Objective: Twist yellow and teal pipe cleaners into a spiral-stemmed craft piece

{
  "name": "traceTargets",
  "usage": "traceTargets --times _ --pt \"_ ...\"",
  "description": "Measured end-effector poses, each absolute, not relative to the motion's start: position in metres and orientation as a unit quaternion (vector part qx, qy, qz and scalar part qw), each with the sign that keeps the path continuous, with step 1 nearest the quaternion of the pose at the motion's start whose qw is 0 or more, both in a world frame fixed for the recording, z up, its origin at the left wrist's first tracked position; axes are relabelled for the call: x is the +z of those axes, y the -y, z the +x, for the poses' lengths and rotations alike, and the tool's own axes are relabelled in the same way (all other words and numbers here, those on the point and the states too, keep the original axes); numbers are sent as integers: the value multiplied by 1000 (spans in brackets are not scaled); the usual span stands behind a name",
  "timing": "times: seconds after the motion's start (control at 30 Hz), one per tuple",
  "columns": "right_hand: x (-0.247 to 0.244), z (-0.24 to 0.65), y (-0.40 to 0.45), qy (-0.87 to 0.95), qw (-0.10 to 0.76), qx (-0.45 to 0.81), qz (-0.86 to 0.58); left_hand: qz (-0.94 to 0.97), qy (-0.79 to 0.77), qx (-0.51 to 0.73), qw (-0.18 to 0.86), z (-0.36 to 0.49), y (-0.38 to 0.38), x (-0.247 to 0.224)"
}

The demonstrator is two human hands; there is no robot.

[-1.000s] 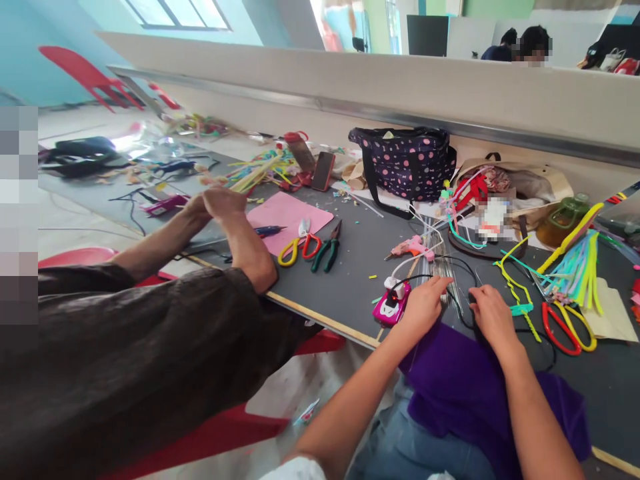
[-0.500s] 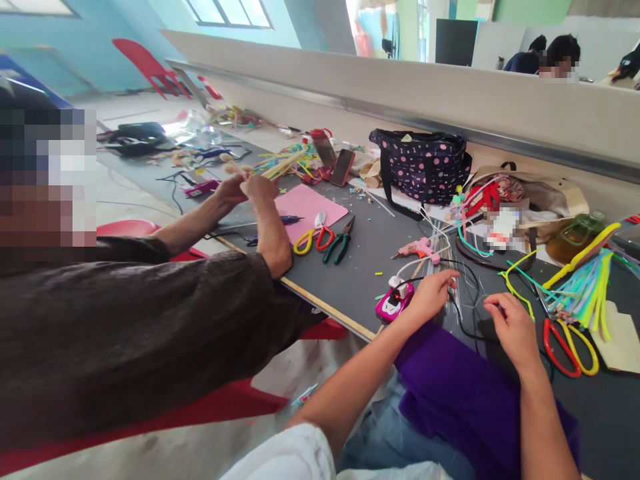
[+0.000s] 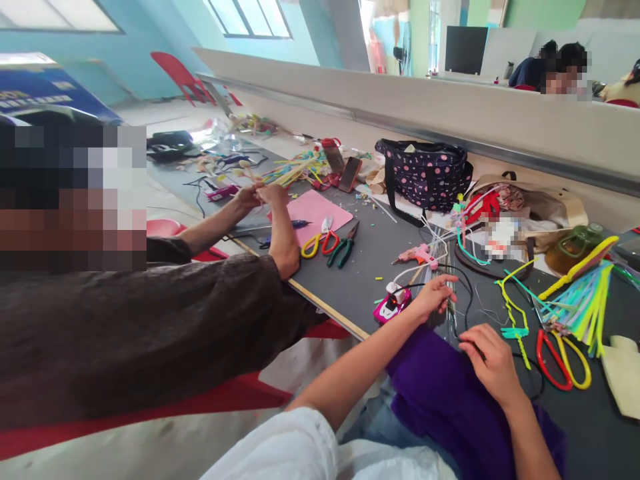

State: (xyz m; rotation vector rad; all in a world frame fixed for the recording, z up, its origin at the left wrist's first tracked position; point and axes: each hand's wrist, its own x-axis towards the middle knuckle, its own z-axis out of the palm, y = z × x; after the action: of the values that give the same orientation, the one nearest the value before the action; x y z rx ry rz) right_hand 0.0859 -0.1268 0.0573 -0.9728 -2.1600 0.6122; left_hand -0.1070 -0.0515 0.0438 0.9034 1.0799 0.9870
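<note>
We cannot tell whether our left hand (image 3: 435, 297) or right hand (image 3: 490, 360) grips any of the thin wires (image 3: 451, 315). Our right forearm (image 3: 531, 430) hides part of the purple cloth (image 3: 440, 390). Pixelation masks the co-worker's head (image 3: 75, 200); the right edge cuts off the pale paper (image 3: 623, 377).
</note>
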Motion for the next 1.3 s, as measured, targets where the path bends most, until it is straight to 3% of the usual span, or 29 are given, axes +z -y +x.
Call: traceTargets --times 0.17,0.27,0.33,0.5,0.67,0.8,1.0,1.3 --pt "67 97 125 776 406 160 -455 406 -491 415 650 -111 51 43" --pt "71 87 121 797 370 109 -464 442 -532 378 616 -114 55 41" --pt "70 76 118 818 333 109 -456 513 -574 332 545 -118 57 42" --pt "57 60 109 835 293 130 -448 704 -638 180 256 -125 59 63" --pt "45 72 103 820 290 122 -477 734 -662 29 148 -126 55 80" --pt "38 93 99 801 300 108 -506 743 -660 -22 109 -121 51 79" --pt "38 105 95 782 334 114 -514 761 -639 13 113 -114 46 89" --pt "69 33 99 800 357 163 -453 739 -606 244 162 -130 58 127"
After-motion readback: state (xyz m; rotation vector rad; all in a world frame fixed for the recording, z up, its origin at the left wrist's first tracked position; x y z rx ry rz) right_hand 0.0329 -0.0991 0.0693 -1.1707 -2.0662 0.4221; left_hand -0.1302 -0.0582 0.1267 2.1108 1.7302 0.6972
